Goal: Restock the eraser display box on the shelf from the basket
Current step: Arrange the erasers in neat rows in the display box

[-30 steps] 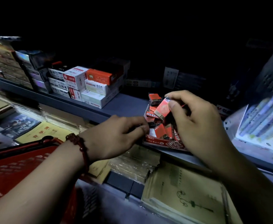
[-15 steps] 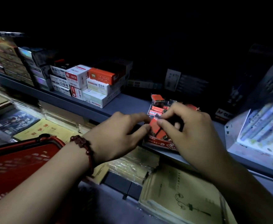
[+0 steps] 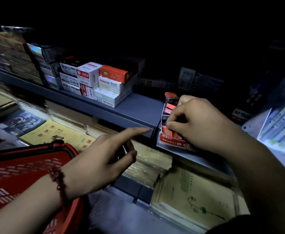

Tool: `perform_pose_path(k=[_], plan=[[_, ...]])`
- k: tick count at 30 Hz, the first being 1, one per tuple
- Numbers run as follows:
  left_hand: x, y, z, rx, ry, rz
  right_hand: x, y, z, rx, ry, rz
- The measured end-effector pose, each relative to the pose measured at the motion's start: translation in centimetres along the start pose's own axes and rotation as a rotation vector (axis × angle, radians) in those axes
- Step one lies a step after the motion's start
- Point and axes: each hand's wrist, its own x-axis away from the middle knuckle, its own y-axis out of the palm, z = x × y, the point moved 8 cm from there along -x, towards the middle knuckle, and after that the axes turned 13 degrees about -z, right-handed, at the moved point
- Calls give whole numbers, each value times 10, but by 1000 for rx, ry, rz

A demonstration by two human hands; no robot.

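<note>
Head cam: red plastic mesh basket (image 3: 20, 174) at 8 o'clock, left hand (image 3: 101, 159) at 7, fingers spread, empty. Farther at 3, right hand (image 3: 200, 125) pinches a small red eraser (image 3: 164, 128) inside the red cardboard display box (image 3: 172, 141) on the grey metal shelf (image 3: 138, 110).

Grey shelf (image 3: 138, 107) has a stack of white and orange boxes (image 3: 96, 81) toward the left, eraser display box (image 3: 172, 141) at its front edge.

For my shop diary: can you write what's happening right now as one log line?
step: restocking | right hand: pinches eraser in display box | left hand: open, empty, near basket
</note>
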Motion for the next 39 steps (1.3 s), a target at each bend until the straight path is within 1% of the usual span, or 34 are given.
perform_pose_path(k=[3, 6, 11, 14, 16, 19, 22, 25, 27, 31, 37, 39], plan=[[-5, -9, 15, -75, 64, 28, 0, 4, -2, 90, -8, -93], [-20, -8, 23, -227, 43, -37, 6, 8, 0, 155, -63, -151], [-34, 0, 27, -404, -5, -143, 18, 3, 9, 16, -166, -172], [-43, -1, 28, -441, -48, -143, 20, -2, 17, -39, -178, -97], [-53, -4, 29, -424, -98, -165, 22, -2, 22, -115, -172, -11], [-71, -13, 25, -291, -179, -234, 26, 4, 26, -195, -179, 72], [-89, -17, 23, -175, -226, -301, 30, 4, 28, -196, -181, 107], [-98, -17, 20, -45, -223, -316, 35, 2, 32, -218, -170, 136], [-99, -15, 16, -12, -210, -307, 38, 1, 32, -241, -180, 163], [-101, -14, 10, -41, -167, -243, 42, 1, 35, -295, -183, 220], [-93, -10, 11, 4, -113, -182, 43, -2, 38, -382, -196, 305], [-92, -9, 7, -8, -79, -134, 41, -2, 40, -408, -185, 315]])
